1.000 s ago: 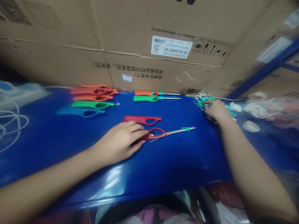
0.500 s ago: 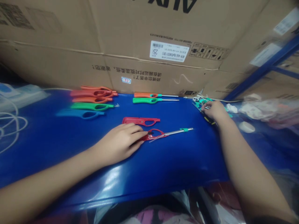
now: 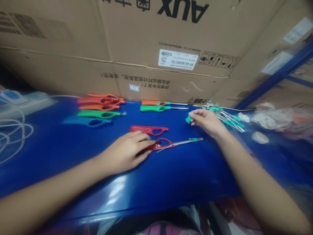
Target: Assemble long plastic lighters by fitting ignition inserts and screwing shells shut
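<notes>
My left hand [image 3: 130, 148] grips the handle of a red gas lighter shell [image 3: 165, 142], holding it low over the blue table. A metal tube [image 3: 182, 141] with a teal collar runs out of it to the right, and a thin white wire shows at its finger loop. Just behind lies the matching red half-shell [image 3: 160, 131], apart from it. Up to the right, my right hand [image 3: 205, 120] is closed, pinching a small teal plastic piece [image 3: 188, 118] between thumb and fingertips. Beside that hand is a pile of metal tubes with teal parts [image 3: 230, 117].
Orange, green and blue lighter shells [image 3: 99, 114] lie at the back left, near a coiled white cable [image 3: 18, 143]. Two lighters with tubes [image 3: 156, 108] rest before the big cardboard box [image 3: 137, 42]. A white round object [image 3: 260, 137] and crumpled plastic [image 3: 266, 114] are on the right.
My right hand has come left and nearer from the tube pile, now with the teal piece in its fingers. The dark tool it covered no longer shows. My left hand stays on the red shell.
</notes>
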`<state>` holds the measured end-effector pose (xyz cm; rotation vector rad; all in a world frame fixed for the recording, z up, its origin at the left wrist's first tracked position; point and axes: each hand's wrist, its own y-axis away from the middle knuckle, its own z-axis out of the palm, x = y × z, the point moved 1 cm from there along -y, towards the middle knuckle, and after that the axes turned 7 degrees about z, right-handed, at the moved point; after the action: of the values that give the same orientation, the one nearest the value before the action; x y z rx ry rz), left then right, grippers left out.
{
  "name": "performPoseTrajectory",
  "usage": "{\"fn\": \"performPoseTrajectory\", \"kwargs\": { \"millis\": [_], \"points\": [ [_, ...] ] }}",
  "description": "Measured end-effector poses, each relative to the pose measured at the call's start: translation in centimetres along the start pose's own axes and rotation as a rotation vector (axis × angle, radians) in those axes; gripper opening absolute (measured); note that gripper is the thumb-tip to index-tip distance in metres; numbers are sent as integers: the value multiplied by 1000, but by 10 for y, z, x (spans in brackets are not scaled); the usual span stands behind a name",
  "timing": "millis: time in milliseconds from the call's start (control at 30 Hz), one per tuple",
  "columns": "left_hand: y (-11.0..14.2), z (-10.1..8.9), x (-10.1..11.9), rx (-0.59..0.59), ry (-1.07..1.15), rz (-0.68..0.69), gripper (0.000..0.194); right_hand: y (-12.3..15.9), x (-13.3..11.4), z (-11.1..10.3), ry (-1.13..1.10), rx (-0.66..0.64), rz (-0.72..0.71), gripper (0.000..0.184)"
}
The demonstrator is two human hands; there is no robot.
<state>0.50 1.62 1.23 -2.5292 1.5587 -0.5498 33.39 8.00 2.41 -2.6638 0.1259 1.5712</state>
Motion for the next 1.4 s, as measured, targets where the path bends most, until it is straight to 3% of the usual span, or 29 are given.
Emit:
{"fn": "performPoseTrajectory", "kwargs": {
  "millis": [133, 233, 600, 900, 1000, 1133, 1400],
  "points": [
    [-1, 0, -1, -5, 15, -5, 29, 14, -4, 29, -50, -203, -27, 44],
    [-1, 1, -1, -6, 15, -4, 29, 19, -6, 34, 33, -283, -66, 37],
    [-2, 1, -1, 4, 10, 1, 30, 24, -8, 27, 488, -303, -491, 13],
    [-2, 4, -1, 47, 207, -87, 25, 49, -26, 41, 419, -407, -580, 10],
    [-2, 4, 0, 47, 218, -104, 25, 57, -31, 45, 539, -484, -654, 14],
    [-3, 4, 3, 42, 233, -127, 25, 62, -34, 46, 724, -495, -702, 20],
    [-2, 6, 2, 68, 292, -139, 26, 65, -34, 47, 789, -470, -789, 23]
  ]
}}
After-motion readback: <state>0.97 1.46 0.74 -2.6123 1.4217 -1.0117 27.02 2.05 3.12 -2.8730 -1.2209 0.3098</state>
